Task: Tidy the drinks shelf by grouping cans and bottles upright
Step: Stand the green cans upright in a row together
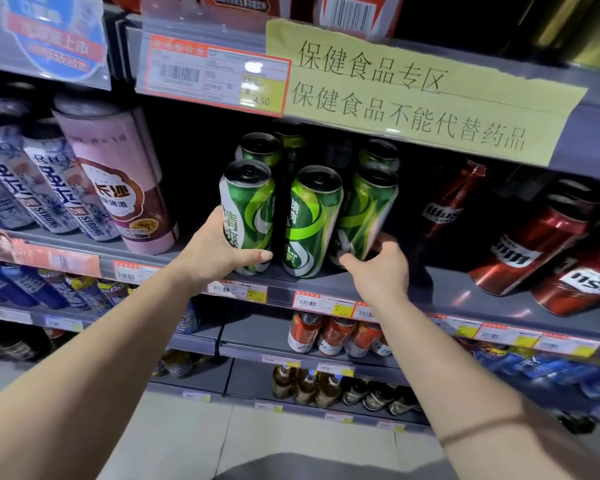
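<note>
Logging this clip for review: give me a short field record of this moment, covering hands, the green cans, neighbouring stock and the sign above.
left hand: wrapped around the front left green can, low on its body
right hand: gripping the base of the front right green can
middle green can: upright, untouched, between the two held cans
rear green cans: upright behind the front row
pink can: to the left
red cans: to the right
yellow paper sign: taped on the shelf edge above

Roughly six green cans (312, 220), four red cans (527, 244), one pink can (118, 181).
</note>
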Action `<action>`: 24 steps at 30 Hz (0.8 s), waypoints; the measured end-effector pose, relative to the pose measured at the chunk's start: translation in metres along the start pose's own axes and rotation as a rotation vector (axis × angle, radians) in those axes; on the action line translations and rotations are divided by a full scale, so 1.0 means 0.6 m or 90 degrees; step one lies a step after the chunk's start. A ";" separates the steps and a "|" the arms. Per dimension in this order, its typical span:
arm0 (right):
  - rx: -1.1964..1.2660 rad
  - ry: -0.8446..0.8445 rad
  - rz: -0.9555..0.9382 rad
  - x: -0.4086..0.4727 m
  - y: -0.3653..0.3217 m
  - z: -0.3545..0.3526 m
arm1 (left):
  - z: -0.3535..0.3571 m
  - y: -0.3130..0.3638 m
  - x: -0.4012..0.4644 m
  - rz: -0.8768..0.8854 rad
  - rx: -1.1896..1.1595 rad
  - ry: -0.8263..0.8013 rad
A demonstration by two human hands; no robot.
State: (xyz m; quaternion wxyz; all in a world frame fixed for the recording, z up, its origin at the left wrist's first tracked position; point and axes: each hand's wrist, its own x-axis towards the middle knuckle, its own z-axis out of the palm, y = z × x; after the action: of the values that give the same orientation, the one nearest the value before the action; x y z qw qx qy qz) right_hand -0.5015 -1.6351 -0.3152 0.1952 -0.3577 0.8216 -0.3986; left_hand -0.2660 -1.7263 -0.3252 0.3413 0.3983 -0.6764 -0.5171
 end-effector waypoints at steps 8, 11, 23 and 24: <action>-0.021 0.071 0.052 0.021 0.027 -0.049 | 0.001 -0.001 0.002 0.008 0.002 -0.007; -0.010 0.068 0.074 0.032 0.027 -0.054 | 0.000 0.001 0.000 0.015 0.005 -0.012; -0.053 -0.082 -0.034 -0.096 -0.060 0.051 | 0.003 0.014 -0.007 0.037 -0.011 -0.019; -0.053 -0.073 -0.024 -0.083 -0.067 0.057 | 0.001 0.010 -0.006 0.032 -0.017 -0.018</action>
State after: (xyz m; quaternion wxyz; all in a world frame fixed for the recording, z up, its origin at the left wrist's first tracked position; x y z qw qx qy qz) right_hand -0.4301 -1.6331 -0.3022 0.2192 -0.4033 0.8180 -0.3468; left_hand -0.2662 -1.7218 -0.3196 0.3501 0.3691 -0.6840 -0.5229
